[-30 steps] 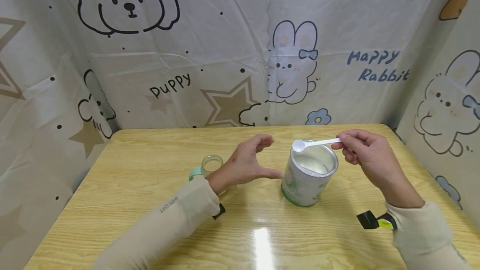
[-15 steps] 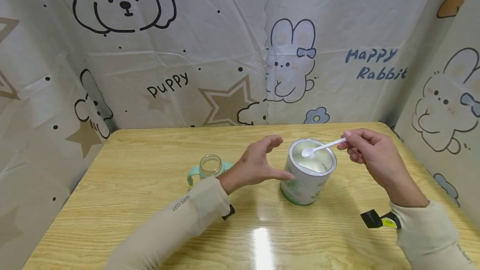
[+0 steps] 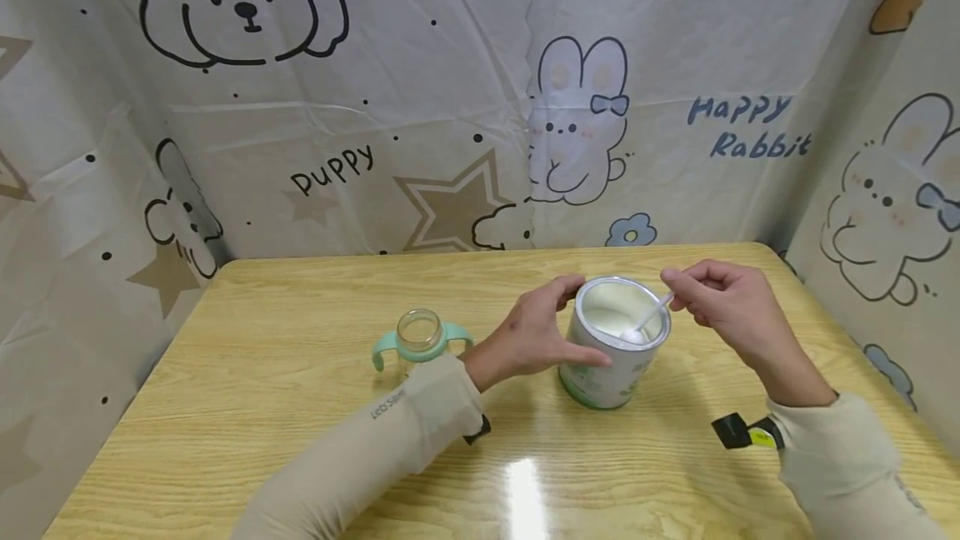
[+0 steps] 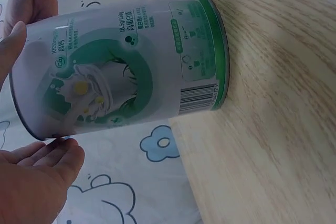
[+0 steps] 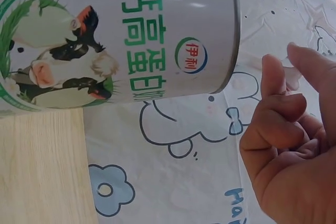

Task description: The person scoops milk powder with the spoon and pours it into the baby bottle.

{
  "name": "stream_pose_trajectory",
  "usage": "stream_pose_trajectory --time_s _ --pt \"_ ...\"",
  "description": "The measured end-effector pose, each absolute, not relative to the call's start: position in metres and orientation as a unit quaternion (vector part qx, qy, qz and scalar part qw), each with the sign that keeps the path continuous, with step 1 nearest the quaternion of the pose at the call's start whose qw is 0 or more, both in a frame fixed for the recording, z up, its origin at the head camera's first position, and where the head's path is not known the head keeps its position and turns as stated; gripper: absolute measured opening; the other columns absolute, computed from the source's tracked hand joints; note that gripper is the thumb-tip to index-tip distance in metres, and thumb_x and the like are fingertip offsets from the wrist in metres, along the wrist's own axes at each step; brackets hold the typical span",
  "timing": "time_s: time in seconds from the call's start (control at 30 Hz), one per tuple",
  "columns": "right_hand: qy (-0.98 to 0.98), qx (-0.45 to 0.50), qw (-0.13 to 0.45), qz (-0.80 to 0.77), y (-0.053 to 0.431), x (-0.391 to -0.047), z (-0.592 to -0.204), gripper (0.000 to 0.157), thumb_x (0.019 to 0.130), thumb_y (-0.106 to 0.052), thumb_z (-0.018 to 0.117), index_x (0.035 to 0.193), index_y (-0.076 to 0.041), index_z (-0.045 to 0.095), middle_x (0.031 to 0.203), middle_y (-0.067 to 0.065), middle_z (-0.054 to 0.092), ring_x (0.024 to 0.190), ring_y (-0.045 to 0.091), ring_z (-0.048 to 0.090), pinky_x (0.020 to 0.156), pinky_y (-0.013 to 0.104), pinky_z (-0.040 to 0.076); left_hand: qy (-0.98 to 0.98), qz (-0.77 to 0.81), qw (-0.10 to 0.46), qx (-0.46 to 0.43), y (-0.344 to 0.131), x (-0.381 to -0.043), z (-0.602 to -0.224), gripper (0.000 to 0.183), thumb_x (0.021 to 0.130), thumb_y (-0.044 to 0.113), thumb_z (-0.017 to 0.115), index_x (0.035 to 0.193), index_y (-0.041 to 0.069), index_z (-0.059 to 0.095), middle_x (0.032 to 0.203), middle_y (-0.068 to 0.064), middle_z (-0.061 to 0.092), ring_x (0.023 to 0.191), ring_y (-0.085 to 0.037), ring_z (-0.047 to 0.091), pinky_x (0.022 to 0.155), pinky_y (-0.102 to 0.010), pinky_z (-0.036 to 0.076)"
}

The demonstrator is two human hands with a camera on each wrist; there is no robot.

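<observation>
A milk powder can (image 3: 611,369) with a green base stands on the table, its top uncovered and pale powder inside. My left hand (image 3: 532,332) holds it from the left, thumb across the front and fingers behind the rim. In the left wrist view, the thumb and fingers straddle the can (image 4: 105,77). Over the right rim, my right hand (image 3: 723,302) pinches the handle of a small white scoop (image 3: 652,315). The scoop's bowl is down in the can, at the powder. In the right wrist view, the can partly shows beside the right hand (image 5: 294,145).
Left of the can stands a baby bottle (image 3: 420,336) with green handles and no cap, partly hidden by my left sleeve (image 3: 420,415). A wood-grain table (image 3: 300,307) meets a printed cloth backdrop (image 3: 450,107) behind and at both sides.
My left hand has moved right and come around the can. The scoop has gone from above the can's rim down into it, its handle now steeply tilted. More of the bottle shows.
</observation>
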State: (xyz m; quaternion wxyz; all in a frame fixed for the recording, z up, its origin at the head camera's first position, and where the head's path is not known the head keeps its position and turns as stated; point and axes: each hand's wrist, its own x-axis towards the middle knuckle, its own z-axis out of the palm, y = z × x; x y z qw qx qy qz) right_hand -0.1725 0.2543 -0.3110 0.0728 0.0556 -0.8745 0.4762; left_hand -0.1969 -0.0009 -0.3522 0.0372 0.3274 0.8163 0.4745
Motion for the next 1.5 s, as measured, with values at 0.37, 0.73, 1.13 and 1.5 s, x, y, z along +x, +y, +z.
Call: stream_pose_trajectory --time_s 0.37,0.73,1.13,1.5 --pt "-0.915 0.087 0.097 0.382 0.249 -0.174 -0.314 0.031 0.096 -0.032 0.069 0.105 -0.002 0.075 0.089 0.009 0.070 0.071 0.014 0.055 0.056 0.023 0.047 0.816 0.481 0.044 0.317 0.001 -0.198 -0.355 0.086 0.071 0.027 0.093 0.142 0.005 0.048 0.135 -0.006 0.058 0.126 -0.019 0.055 0.109 -0.026 0.042" --pt "-0.928 0.142 0.160 0.307 0.246 -0.173 -0.323 0.015 0.092 -0.010 0.074 0.103 -0.001 0.076 0.079 0.006 0.064 0.065 0.016 0.047 0.049 0.021 0.038 0.815 0.487 0.046 0.310 0.003 -0.196 -0.356 0.087 0.071 0.026 0.093 0.142 0.007 0.047 0.135 -0.004 0.058 0.126 -0.014 0.054 0.108 -0.025 0.043" --pt "-0.920 0.237 0.087 0.300 0.247 -0.171 -0.313 0.009 0.090 -0.005 0.074 0.098 -0.002 0.078 0.083 0.000 0.070 0.063 0.006 0.050 0.050 0.022 0.044 0.813 0.489 0.040 0.314 0.003 -0.197 -0.358 0.086 0.072 0.026 0.093 0.142 0.007 0.047 0.135 -0.004 0.058 0.124 -0.015 0.056 0.108 -0.027 0.044" --pt "-0.914 0.194 0.006 0.357 0.244 -0.169 -0.310 0.026 0.096 -0.014 0.069 0.117 0.003 0.072 0.107 0.013 0.073 0.082 0.011 0.063 0.066 0.023 0.056 0.808 0.495 0.039 0.318 0.002 -0.197 -0.358 0.085 0.073 0.024 0.092 0.142 0.005 0.047 0.136 -0.007 0.057 0.124 -0.018 0.056 0.108 -0.026 0.044"
